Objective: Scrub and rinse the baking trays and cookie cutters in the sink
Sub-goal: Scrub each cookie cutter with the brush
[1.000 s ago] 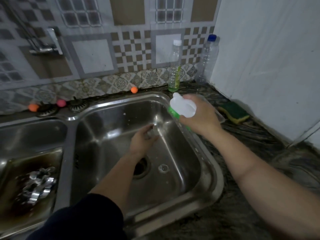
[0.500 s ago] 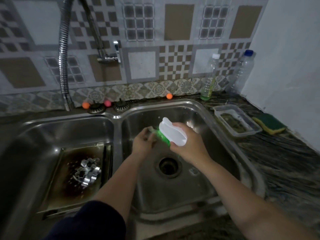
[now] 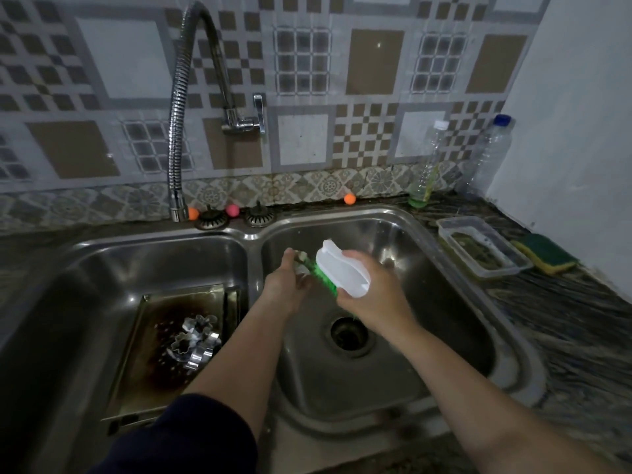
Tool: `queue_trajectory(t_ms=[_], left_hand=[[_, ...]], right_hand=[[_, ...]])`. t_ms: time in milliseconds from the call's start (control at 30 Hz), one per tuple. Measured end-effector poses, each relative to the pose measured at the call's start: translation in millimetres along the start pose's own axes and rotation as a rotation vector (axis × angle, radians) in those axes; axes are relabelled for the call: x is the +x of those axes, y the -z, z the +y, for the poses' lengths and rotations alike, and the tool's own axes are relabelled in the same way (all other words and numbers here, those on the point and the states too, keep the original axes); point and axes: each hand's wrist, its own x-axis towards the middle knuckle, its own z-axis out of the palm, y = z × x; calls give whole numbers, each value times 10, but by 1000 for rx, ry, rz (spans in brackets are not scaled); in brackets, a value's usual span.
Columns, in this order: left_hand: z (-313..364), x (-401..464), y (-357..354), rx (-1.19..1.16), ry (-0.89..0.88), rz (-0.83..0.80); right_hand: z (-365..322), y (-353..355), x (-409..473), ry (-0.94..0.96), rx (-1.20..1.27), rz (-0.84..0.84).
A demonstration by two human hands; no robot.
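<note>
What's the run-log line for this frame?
stage: scrubbing | right hand: grips scrub brush | left hand: holds cookie cutter | where: right basin

The left basin (image 3: 85, 268) is largely filled by a baking tray (image 3: 154, 364) holding cookie cutters (image 3: 195, 342). Both hands crowd the right basin (image 3: 444, 336) above its drain (image 3: 349, 333); its near floor lies bare.

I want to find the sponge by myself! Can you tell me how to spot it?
Start at the double steel sink and go right along the dark counter to the white wall. The sponge lies there, just right of a clear plastic tub. It is the only soft block: dark green on top, yellow underneath.
</note>
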Motion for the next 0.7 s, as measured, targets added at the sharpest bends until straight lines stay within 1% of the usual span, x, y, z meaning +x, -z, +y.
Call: queue_trajectory(t_ms=[67,167,233,367,433,533,633,700], left_hand=[[42,-31,19,-32,55,-40],[16,-108,-31,-41,128,-159],[-21,-160,-87,-34,132,-215],[-14,-192,-134,-54,125,-275],[11,-176,-138,-93,107,-243],[25,-94,-108,-70,52,-136],[-22,-107,-148,10,24,-134],[-68,-143,-187,57,26,-159]], right_hand=[[9,3,-24,-22,69,41],[-70,-15,58,-7,112,71],[-128,-33,123,12,97,69],[-111,19,189,17,51,99],[-81,70,145,71,-50,29],[-54,122,40,148,-164,-53],[-58,150,65,156,-191,-59],[-62,151,168,145,-197,-35]])
